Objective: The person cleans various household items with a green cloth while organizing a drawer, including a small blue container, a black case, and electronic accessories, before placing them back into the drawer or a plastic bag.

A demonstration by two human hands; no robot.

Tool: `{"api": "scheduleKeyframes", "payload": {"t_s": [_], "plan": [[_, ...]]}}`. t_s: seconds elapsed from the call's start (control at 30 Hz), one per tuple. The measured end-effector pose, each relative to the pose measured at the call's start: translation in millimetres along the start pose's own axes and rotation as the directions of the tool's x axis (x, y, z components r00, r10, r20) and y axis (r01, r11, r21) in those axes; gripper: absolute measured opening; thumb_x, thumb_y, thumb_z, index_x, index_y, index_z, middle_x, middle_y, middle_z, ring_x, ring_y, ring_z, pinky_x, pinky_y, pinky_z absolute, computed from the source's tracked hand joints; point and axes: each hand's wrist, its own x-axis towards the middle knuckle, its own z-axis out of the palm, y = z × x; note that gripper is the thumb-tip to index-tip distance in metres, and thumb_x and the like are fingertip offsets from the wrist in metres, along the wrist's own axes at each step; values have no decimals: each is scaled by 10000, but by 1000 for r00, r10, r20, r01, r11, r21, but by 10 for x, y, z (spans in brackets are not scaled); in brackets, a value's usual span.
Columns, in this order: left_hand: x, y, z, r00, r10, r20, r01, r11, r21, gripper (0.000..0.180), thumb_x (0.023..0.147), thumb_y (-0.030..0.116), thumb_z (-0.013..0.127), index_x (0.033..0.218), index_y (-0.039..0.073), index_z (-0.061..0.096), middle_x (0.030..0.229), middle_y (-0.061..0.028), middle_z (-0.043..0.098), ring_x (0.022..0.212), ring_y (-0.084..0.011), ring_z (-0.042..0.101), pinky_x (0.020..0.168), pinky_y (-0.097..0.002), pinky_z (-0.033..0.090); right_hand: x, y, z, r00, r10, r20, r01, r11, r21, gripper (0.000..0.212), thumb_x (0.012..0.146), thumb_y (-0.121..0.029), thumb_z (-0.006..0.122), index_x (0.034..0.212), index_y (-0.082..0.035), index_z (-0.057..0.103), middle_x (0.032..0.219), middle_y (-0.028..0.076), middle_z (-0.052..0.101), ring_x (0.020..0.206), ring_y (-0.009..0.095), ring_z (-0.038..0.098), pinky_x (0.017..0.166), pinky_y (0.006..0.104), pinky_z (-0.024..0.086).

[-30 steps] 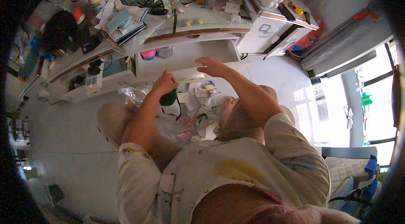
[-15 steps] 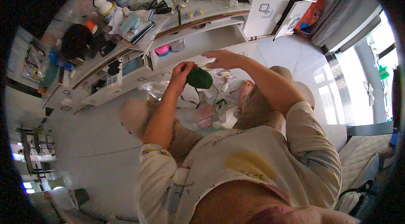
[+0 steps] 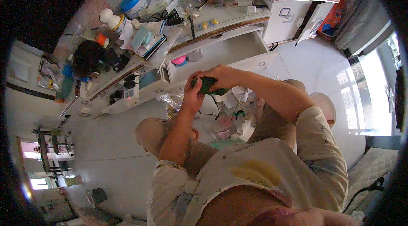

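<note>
My left hand [image 3: 193, 94] and my right hand [image 3: 222, 75] meet in front of the open drawer, both closed on a dark green, soft-looking oval piece [image 3: 207, 85]. The fingers cover much of it, so its exact kind is not clear. A thin dark cord [image 3: 218, 109] hangs below it. Beneath my hands, between my bent legs, lies a pile of clear plastic wrapping, white paper scraps [image 3: 244, 128] and a pinkish packet [image 3: 224, 133].
The drawer [image 3: 238, 51] stands pulled out, with a pink round container [image 3: 179, 60] inside. Above it, the long white cabinet top carries a blue-lidded tub [image 3: 133, 4], papers, cables and several small items. At right a cabinet door [image 3: 318, 21] hangs open.
My right hand has come down and left onto the green piece, which my left hand alone held before. The piece is now bunched between both hands. The view has shifted slightly.
</note>
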Motion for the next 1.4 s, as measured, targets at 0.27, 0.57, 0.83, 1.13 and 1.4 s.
{"api": "scheduleKeyframes", "payload": {"t_s": [0.27, 0.57, 0.83, 1.13, 1.4], "plan": [[234, 68, 67, 999, -48, 26, 43, 989, 143, 326, 864, 70, 504, 1181, 60, 427, 1139, -52, 491, 1033, -178, 496, 889, -340, 426, 3, 324, -222, 974, 179, -137, -201, 965, -170, 359, 687, -91, 600, 1040, -136, 559, 931, 107, 605, 852, 333, 573, 730, 413, 461], [717, 204, -7, 991, 119, -56, -88, 916, 392, 281, 876, 64, 475, 1156, 41, 452, 1105, -66, 528, 992, -163, 516, 789, -303, 448, 96, 562, -473, 894, 331, -302, -408, 880, -243, 330, 704, -157, 613, 1023, -119, 538, 918, 124, 591, 832, 348, 569, 689, 441, 468], [1458, 1004, 673, 933, 345, 103, -318, 658, 683, 202, 871, 104, 506, 1050, 24, 555, 999, -59, 600, 877, -147, 566, 739, -255, 432, 80, 697, -505, 901, 357, -246, -415, 873, -255, 332, 719, -203, 625, 1016, -107, 512, 914, 123, 584, 817, 341, 577, 679, 441, 476], [3029, 1009, 572, 957, 233, 170, -109, -253, 961, 370, 787, 195, 585, 1126, 57, 532, 1132, -135, 506, 988, -264, 522, 786, -346, 450, -65, 706, -552, 944, 261, -203, -326, 842, -430, 294, 697, -140, 596, 978, -100, 519, 896, 110, 579, 728, 313, 608, 574, 408, 502], [3508, 905, 490, 908, 282, 311, -9, -726, 687, 369, 755, 209, 610, 1095, 84, 540, 1126, -145, 428, 1087, -343, 379, 874, -412, 409, -237, 723, -554, 960, 225, -166, -278, 834, -476, 253, 719, -154, 566, 954, -64, 542, 851, 128, 591, 739, 295, 626, 565, 401, 514]]}}
